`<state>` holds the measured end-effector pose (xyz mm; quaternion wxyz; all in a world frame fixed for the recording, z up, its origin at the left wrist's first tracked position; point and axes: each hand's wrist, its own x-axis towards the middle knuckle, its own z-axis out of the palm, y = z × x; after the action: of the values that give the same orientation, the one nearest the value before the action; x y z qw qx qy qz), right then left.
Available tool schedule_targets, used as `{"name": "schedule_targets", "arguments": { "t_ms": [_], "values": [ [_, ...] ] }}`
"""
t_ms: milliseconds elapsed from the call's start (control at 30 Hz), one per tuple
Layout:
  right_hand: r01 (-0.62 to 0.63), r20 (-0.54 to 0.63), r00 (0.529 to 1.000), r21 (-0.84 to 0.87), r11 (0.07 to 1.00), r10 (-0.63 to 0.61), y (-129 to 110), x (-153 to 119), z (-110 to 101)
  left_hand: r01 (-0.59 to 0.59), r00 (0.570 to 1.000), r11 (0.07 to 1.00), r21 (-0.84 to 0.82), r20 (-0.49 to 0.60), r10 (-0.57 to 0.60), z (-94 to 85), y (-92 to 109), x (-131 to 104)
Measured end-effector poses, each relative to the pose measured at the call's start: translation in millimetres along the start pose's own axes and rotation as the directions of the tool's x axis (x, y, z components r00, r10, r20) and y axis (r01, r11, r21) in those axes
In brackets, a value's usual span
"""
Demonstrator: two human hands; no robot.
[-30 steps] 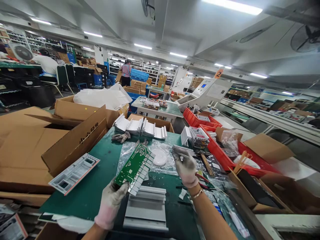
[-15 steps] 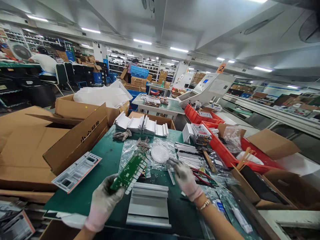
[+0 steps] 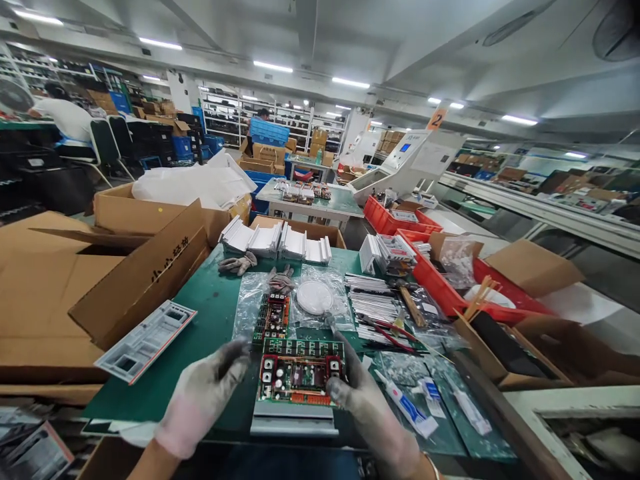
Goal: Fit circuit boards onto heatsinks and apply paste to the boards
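Green fibreglass circuit board [image 3: 299, 372], rectangular, studded with black relays, silver capacitors and red terminal blocks, lies flat atop a ribbed grey aluminium heat sink [image 3: 294, 421] at the near edge of the green-matted counter [image 3: 210, 313]. Right hand [image 3: 367, 403], in a soiled knit glove, has its grip pinching the board's right edge, fingers curled over the corner. Left hand [image 3: 203, 397], same grey-and-pink glove, hovers just left of the board, grip spread, fingers loose, touching nothing that can be made out. Just behind, a second, narrower circuit board [image 3: 273, 317] rests on crinkled clear plastic bags [image 3: 250, 300], beside a round white disc [image 3: 314, 297]. A white tube with blue print [image 3: 406, 407] lies right of the hands. Stacks of white finned heat sinks [image 3: 277, 241] line the far counter edge; a spare pair of gloves [image 3: 237, 264] sits nearby. Open corrugated cardboard boxes [image 3: 125, 280] flank the left, red plastic bins [image 3: 440, 287] the right.
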<state>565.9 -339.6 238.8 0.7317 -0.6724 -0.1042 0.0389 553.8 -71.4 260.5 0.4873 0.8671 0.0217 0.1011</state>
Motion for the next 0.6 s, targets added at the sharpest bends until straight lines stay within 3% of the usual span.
{"name": "schedule_targets", "arguments": {
  "t_ms": [67,100,200,300,367,400,433,500,600],
  "values": [
    [0.007,-0.021,1.0,0.008,1.0,-0.007,-2.8,-3.7,3.2,0.154,0.977,0.978,-0.139,0.17,-0.13,2.8,12.6,-2.8],
    [0.012,-0.024,1.0,0.019,1.0,-0.011,-5.6,-6.2,6.4,0.194,0.966,0.967,-0.167,0.204,-0.159,4.8,18.2,-3.6],
    [0.018,0.023,1.0,0.049,0.999,-0.019,-16.5,-12.6,17.0,0.259,0.955,0.953,-0.157,0.191,-0.228,10.6,26.8,-3.8],
    [0.063,0.181,0.982,-0.021,0.998,-0.058,-24.4,-5.2,10.8,0.269,0.953,0.955,-0.122,0.177,-0.246,10.0,20.6,-1.3],
    [0.145,0.188,0.978,-0.316,0.938,-0.088,-25.1,13.9,-12.9,0.295,0.948,0.951,-0.096,0.159,-0.278,3.9,10.9,0.2],
    [0.165,0.13,0.985,-0.524,0.836,-0.113,-24.0,27.7,-30.7,0.315,0.943,0.946,-0.076,0.137,-0.303,-0.8,5.1,0.5],
    [0.101,0.001,0.988,-0.77,0.63,-0.157,-21.9,43.5,-51.3,0.334,0.939,0.941,-0.049,0.107,-0.327,-6.1,-1.1,0.3],
    [-0.021,-0.127,0.973,-0.879,0.477,-0.191,-15.5,77.4,-95.8,0.358,0.933,0.933,0.021,0.042,-0.359,-16.9,-15.3,-1.8],
    [-0.149,-0.209,0.963,-0.938,0.313,-0.168,-2.0,119.3,-150.2,0.357,0.933,0.929,0.103,-0.099,-0.347,-28.2,-41.8,-8.8]
  ]
}}
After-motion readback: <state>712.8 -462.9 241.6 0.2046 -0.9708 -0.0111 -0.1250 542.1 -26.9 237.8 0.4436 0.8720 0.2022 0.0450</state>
